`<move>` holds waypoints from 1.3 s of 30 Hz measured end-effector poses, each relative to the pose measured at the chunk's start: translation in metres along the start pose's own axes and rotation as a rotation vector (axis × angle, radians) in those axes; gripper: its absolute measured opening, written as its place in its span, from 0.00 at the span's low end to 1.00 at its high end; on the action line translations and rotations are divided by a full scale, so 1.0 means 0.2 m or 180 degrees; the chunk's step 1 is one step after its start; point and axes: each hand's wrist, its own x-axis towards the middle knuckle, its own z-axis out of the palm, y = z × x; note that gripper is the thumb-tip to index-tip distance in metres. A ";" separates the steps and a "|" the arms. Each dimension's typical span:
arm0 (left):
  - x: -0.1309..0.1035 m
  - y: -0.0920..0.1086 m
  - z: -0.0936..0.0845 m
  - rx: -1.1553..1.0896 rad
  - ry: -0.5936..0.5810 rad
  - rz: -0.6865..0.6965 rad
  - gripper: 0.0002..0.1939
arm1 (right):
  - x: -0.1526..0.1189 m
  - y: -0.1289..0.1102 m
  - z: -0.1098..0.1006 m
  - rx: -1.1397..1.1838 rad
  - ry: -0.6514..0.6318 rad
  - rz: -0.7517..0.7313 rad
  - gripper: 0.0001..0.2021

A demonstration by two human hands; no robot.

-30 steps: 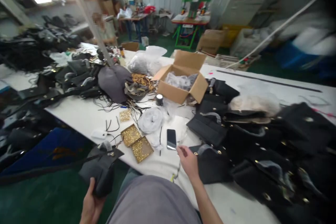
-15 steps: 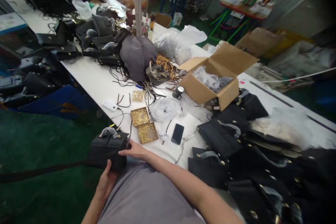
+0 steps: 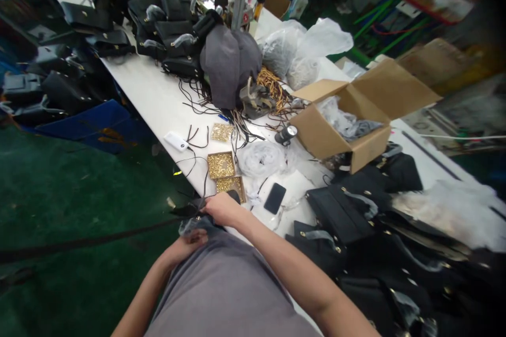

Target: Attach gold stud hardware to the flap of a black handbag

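Both hands grip the black handbag (image 3: pixel 196 217) at the tabletop (image 3: pixel 158 100) edge, in the lap: left hand (image 3: pixel 188 241) below, right hand (image 3: pixel 223 207) on its top. Better to support it firmly underneath, so the strap does not slip down.

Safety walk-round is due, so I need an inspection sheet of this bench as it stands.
Surface: white table, crowded.
Job's things: black bag at the table edge, mostly hidden by both hands.
Clutter: two trays of gold parts, phone, open cardboard box, grey cap, piles of black bags.
Grippers: left hand and right hand on the bag.
Cables: thin black cords.
Surroundings: green floor.
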 end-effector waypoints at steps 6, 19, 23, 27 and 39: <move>0.00 0.21 0.14 0.0666 -0.1290 0.0292 0.33 | -0.48 -0.03 -0.11 -0.0587 0.0004 0.0487 0.19; -0.09 0.57 0.51 0.2111 -0.1692 0.0540 0.26 | -1.17 -0.21 -0.04 -0.0793 0.0750 0.1934 0.15; -0.06 0.66 0.84 0.1183 -0.1270 0.0550 0.37 | -1.34 -0.18 0.03 -0.1096 0.1663 0.1882 0.26; 0.03 0.74 1.00 0.0704 -0.1199 -0.0084 0.51 | -1.45 -0.17 0.09 -0.1222 0.2402 0.1788 0.31; 0.06 0.81 1.26 0.0045 -0.1217 0.0335 0.29 | -1.59 -0.16 0.21 -0.0300 0.3844 0.1555 0.31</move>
